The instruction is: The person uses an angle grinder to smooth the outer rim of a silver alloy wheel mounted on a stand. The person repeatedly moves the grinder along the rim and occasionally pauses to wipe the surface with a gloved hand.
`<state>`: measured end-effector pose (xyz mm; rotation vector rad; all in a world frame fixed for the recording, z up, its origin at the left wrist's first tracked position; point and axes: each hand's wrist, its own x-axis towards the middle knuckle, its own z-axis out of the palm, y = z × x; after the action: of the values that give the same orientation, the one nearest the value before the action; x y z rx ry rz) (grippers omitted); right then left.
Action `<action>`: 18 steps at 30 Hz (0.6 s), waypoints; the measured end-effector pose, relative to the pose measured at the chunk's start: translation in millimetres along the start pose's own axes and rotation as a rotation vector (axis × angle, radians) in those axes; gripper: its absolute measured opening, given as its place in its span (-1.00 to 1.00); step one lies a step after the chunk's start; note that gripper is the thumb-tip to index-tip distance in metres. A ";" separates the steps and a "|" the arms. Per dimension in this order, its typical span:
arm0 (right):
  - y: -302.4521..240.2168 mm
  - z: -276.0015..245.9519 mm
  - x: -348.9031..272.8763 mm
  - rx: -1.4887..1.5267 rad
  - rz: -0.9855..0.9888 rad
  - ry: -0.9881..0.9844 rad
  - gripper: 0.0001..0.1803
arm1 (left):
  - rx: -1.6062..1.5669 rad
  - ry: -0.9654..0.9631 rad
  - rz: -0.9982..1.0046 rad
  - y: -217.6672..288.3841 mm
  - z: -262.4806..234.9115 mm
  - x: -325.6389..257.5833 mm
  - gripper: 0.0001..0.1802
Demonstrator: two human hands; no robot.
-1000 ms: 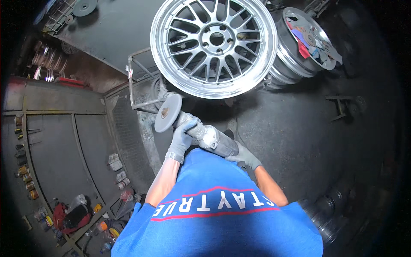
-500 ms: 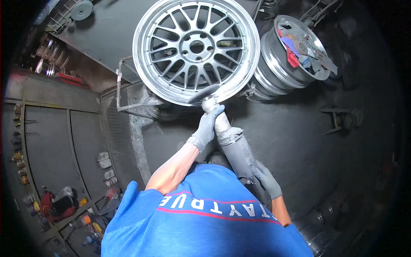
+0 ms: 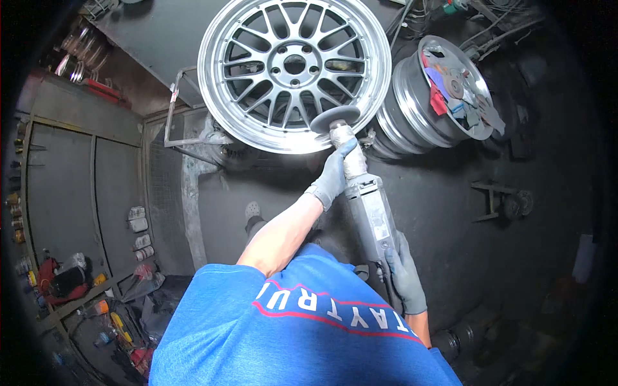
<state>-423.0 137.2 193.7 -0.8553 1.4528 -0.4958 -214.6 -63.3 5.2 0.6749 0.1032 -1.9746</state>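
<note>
Both my hands, in grey gloves, hold a long grey angle grinder (image 3: 372, 209) that slants up and away from me. My left hand (image 3: 333, 177) wraps round its pale neck just below the head. My right hand (image 3: 405, 273) grips the rear of the body, near the cord. The grinder's round disc (image 3: 335, 118) lies over the lower right part of a silver alloy wheel (image 3: 295, 132), by the polished rim. Whether disc and rim touch, I cannot tell. The wheel has mesh-like spokes and faces me, with a bent metal frame (image 3: 170, 119) at its left.
Right of the wheel, stacked rims (image 3: 418, 106) hold gloves, a disc and coloured scraps on top. A small wheeled stand (image 3: 492, 199) is on the floor at right. Shelving with bottles and cans (image 3: 138, 222) lines the left side; bags (image 3: 67, 283) lie below it.
The grinder and both hands have shifted right, and the disc has moved up and right along the rim. The grinder body has rolled, showing its label. The whole view has turned slightly.
</note>
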 end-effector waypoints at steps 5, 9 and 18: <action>25.9 47.2 -10.3 -0.014 -0.115 0.072 -0.26 | -0.004 0.031 -0.027 15.9 -17.2 -33.1 -0.57; 30.5 102.6 -22.3 0.054 -0.082 0.100 -0.27 | 0.049 0.047 -0.036 38.0 -39.4 -59.9 -0.60; 53.4 204.3 -27.4 0.199 -0.040 0.071 -0.27 | 0.387 0.122 0.029 101.2 -102.7 -95.0 -0.53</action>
<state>-237.0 232.5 152.5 -0.7153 1.4260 -0.6946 -54.4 -1.4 -12.3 1.0398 -0.2196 -1.9422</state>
